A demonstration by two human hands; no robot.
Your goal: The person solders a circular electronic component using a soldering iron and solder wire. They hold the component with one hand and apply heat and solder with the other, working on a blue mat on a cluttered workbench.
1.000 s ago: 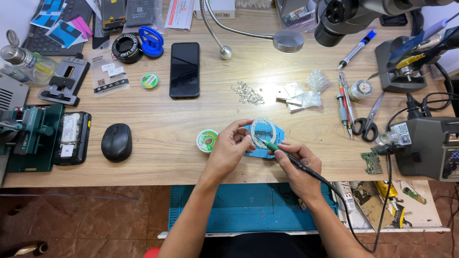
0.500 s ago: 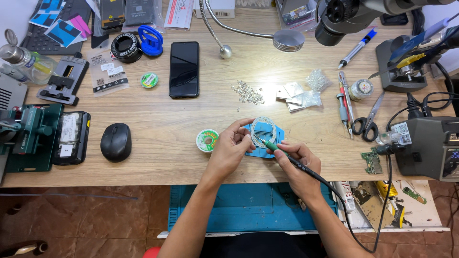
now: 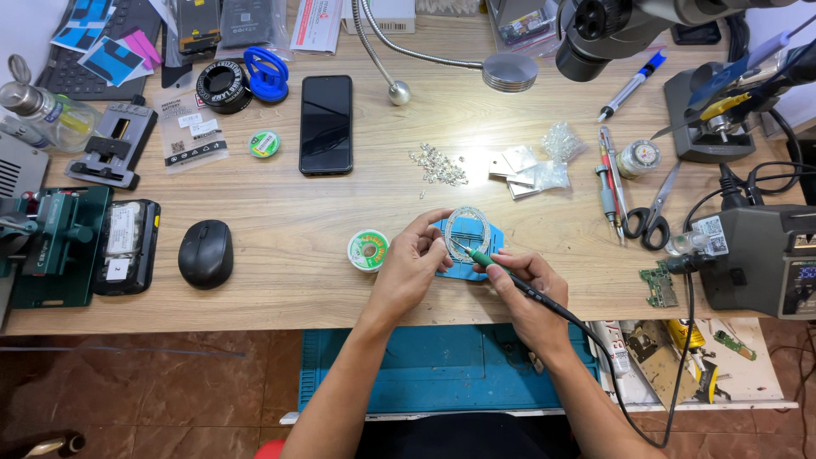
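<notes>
No shift is noted since earlier. Iron point(image 3: 510, 276) is gripped by right hand point(image 3: 524, 293), tip on ring point(image 3: 468, 231); ring is pinched by left hand point(image 3: 414, 263) beside spool point(image 3: 368, 251).

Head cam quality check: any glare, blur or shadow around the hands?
Head view: sharp overall, no motion blur on the left hand or right hand. The gooseneck lamp throws a bright washed-out patch on the wooden table above the hands. Microscope at the top edge looks soft and dark.
</notes>
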